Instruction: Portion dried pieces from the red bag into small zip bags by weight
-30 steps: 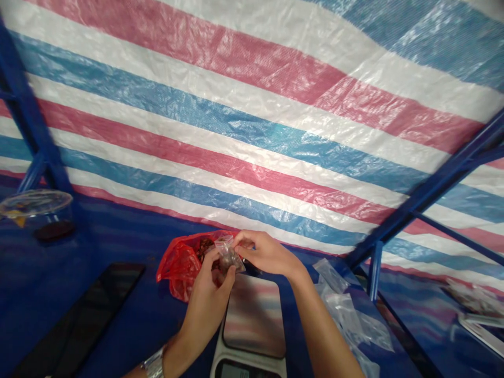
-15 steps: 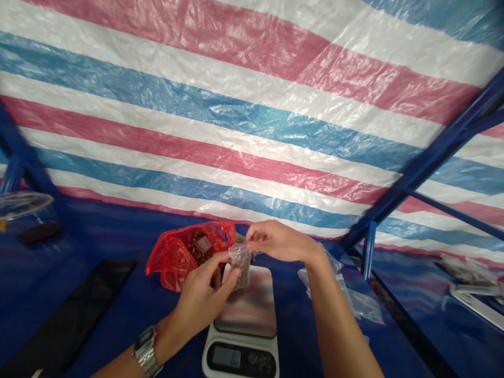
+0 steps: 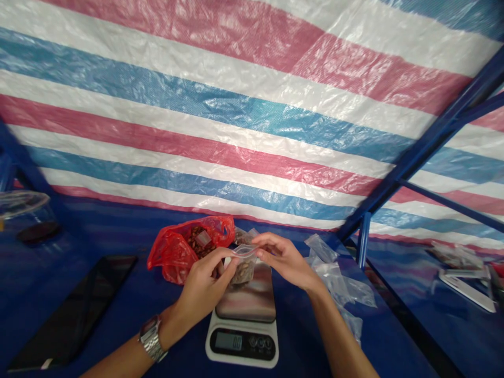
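A small clear zip bag (image 3: 243, 270) with brown bits in its lower part hangs over the scale plate. My left hand (image 3: 210, 281) pinches the left end of its top edge between thumb and finger. At the other end of that edge, my right hand (image 3: 281, 257) has thumb and fingertips closed on the plastic. Below is a white kitchen scale (image 3: 242, 359) with a steel plate; its display seems to read 0.0. Behind my left hand lies a red plastic bag (image 3: 173, 252), its mouth showing dark brown pieces (image 3: 197, 240) and a small clear packet.
Empty clear zip bags (image 3: 334, 278) lie scattered right of the scale. A filled clear bag (image 3: 241, 235) rests behind my hands. A black flat panel (image 3: 74, 315) and a clear round tub (image 3: 31, 218) are on the left. A blue frame bar (image 3: 364, 239) stands at right, striped sheeting behind.
My right hand has come down and now grips the zip bag's right top edge. The bag's top is spread sideways between both hands. The view has shifted slightly.
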A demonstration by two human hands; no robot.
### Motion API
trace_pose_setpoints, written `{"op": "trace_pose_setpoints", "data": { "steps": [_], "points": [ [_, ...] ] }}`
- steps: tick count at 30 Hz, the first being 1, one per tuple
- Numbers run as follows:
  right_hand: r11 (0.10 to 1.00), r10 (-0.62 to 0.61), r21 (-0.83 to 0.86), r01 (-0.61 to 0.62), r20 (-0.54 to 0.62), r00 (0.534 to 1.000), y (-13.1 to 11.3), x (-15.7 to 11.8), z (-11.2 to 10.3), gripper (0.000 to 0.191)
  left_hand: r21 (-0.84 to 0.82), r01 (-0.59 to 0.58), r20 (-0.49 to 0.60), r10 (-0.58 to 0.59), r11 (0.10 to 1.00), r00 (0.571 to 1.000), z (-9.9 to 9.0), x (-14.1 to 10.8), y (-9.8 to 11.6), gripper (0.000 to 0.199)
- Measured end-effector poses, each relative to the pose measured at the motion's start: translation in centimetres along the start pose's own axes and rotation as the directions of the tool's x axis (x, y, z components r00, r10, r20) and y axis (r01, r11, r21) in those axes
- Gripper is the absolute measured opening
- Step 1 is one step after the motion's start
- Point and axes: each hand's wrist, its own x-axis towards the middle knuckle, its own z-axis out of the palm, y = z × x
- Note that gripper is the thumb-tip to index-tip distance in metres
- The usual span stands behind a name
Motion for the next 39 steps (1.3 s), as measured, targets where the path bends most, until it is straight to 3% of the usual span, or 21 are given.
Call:
{"op": "trace_pose_setpoints", "data": {
  "steps": [4, 13, 18, 26, 39],
  "points": [
    [0.996, 0.071, -0.063, -0.070, 0.010, 0.997, 0.9, -0.9, 0.3, 0.026, -0.008, 0.065, 0.068, -0.064, 0.998, 0.996, -0.1, 0.2, 0.2, 0.023],
    [0.933, 0.100, -0.352, -0.078, 0.043, 0.994, 1.0, -1.1, 0.1, 0.020, 0.183, -0.010, 0.122, -0.012, 0.983, 0.992, -0.8, 1.0, 0.3, 0.032],
    [0.922, 0.043, -0.386, -0.030, 0.024, 0.999, 1.7, -1.2, 0.0, 0.012, 0.286, -0.018, 0.038, 0.007, 0.958, 0.999, -0.8, 1.1, -0.2, 0.029],
    [0.844, -0.115, -0.536, -0.019, -0.215, 0.970, 3.3, -0.6, -1.0, 0.023, 0.238, -0.009, -0.057, 0.023, 0.971, 0.998, -1.2, 1.4, -0.1, 0.029],
    [0.823, -0.110, -0.568, 0.000, -0.160, 0.981, 3.4, -0.5, -0.7, 0.028, 0.233, -0.014, -0.068, 0.031, 0.972, 0.997, -1.0, 1.3, 0.2, 0.029]
  ]
}}
